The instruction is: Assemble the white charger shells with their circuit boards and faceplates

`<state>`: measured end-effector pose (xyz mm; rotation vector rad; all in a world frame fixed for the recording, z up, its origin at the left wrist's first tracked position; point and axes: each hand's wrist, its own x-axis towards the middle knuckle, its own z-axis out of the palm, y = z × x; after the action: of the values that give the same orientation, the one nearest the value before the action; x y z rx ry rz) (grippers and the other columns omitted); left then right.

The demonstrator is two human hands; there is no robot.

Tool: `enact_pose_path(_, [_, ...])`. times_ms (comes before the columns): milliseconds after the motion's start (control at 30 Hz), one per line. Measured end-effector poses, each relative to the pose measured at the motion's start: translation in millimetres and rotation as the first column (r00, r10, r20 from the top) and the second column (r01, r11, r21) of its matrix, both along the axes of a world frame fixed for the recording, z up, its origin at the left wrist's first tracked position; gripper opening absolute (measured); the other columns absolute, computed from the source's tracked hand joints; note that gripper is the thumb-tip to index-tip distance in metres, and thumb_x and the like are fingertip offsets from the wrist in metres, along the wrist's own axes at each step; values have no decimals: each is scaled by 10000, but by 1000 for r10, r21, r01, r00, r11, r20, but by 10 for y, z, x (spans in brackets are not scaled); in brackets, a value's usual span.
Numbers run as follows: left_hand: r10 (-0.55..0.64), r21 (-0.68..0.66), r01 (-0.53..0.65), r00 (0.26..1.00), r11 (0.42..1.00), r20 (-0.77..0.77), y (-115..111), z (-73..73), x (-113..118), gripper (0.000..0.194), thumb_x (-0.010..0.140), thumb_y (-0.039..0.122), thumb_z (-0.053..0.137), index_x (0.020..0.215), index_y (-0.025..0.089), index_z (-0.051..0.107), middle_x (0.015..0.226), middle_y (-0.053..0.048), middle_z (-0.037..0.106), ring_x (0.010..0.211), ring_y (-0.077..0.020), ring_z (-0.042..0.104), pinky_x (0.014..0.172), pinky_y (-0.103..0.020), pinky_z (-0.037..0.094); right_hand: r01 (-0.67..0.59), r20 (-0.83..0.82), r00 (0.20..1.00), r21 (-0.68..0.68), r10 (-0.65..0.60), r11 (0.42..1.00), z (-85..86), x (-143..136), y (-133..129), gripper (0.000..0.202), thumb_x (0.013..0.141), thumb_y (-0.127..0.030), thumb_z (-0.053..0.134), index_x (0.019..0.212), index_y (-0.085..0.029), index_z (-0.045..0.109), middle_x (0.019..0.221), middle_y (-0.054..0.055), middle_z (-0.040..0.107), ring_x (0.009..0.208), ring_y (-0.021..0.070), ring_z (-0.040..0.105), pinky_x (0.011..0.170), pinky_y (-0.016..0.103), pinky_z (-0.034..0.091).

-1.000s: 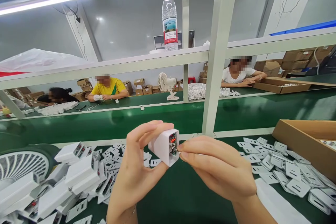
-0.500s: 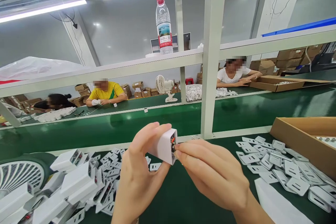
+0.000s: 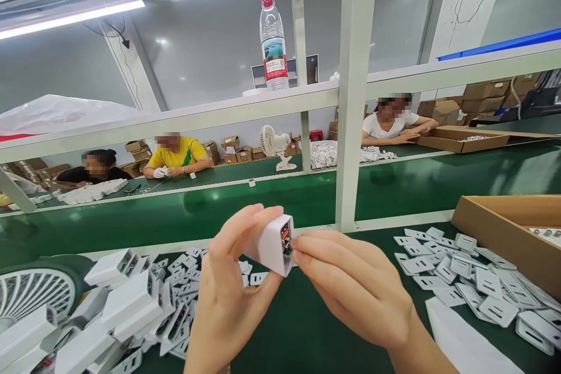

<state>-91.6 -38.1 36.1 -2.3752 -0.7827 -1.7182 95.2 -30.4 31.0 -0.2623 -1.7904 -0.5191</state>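
My left hand (image 3: 230, 289) is closed around a white charger housing (image 3: 268, 246), thumb below and fingers above. The housing's open end faces right and shows a circuit board with orange-red and metal parts. Against that end, my right hand (image 3: 357, 289) has its thumb and fingers pinched together; anything between the fingertips is hidden. On the left lies a heap of similar white housings (image 3: 131, 298) with electronics inside. White slotted cover plates (image 3: 488, 280) are spread at the right, with more plates (image 3: 186, 274) behind my left wrist.
A cardboard box (image 3: 504, 239) stands at the right, near a white sheet (image 3: 464, 339). A round fan (image 3: 37, 292) is at the far left. Across the green conveyor belt (image 3: 263, 198) sit several co-workers. A metal post (image 3: 353, 99) rises ahead; a bottle (image 3: 274, 47) stands on the shelf.
Both hands and the housing have shifted very slightly, showing more of the open end. A small white piece on the belt has moved right. The co-worker in black has raised their head.
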Motion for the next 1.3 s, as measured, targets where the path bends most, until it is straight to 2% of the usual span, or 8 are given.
enact_pose_path(200, [7,-17,-7,1000,1000,1,3,2,-24,643,905,43,689,1437,221,376,1326,-116,661,1358,-187,578,1089,-300,563,55,-24,998,-21,-56,998,-9,7,-29,233,977,6,516,978,-118,713,935,95,772,872,203,753,837,300,658])
enact_pose_path(600, [17,-16,-17,1000,1000,-19,14,-17,-41,689,886,25,706,1450,243,374,1352,-76,648,1343,-178,592,1131,-310,530,21,4,1000,28,-21,999,4,-8,16,225,975,23,508,908,-66,703,898,144,756,884,224,734,795,319,654])
enact_pose_path(833, [61,-5,-61,997,998,-47,39,-35,-48,703,892,12,671,1473,253,357,1358,-94,645,1350,-223,582,1118,-418,552,74,3,997,58,-74,996,35,-39,24,240,952,34,513,878,-106,694,804,117,725,770,213,723,667,303,631])
enact_pose_path(1033, [71,48,-67,993,997,-89,61,-64,-41,746,867,-4,696,1491,223,356,1375,-120,631,1333,-233,596,1123,-412,557,38,9,999,20,-38,999,15,-18,48,229,949,33,516,872,-126,662,793,102,718,744,199,682,652,303,616])
enact_pose_path(1167, [58,19,-56,993,998,-101,61,-65,-32,722,880,-3,664,1489,234,357,1371,-115,633,1347,-236,583,1107,-424,570,17,19,1000,-19,-16,1000,-18,5,58,179,947,23,548,895,-112,654,836,114,730,775,202,680,636,302,606])
enact_pose_path(1300, [34,-5,-34,997,999,-67,49,-58,-23,711,884,6,673,1474,252,364,1344,-96,649,1344,-223,585,1110,-405,565,-59,-31,998,-70,57,996,-26,12,65,198,926,45,569,904,-124,670,847,99,736,764,188,701,638,279,599])
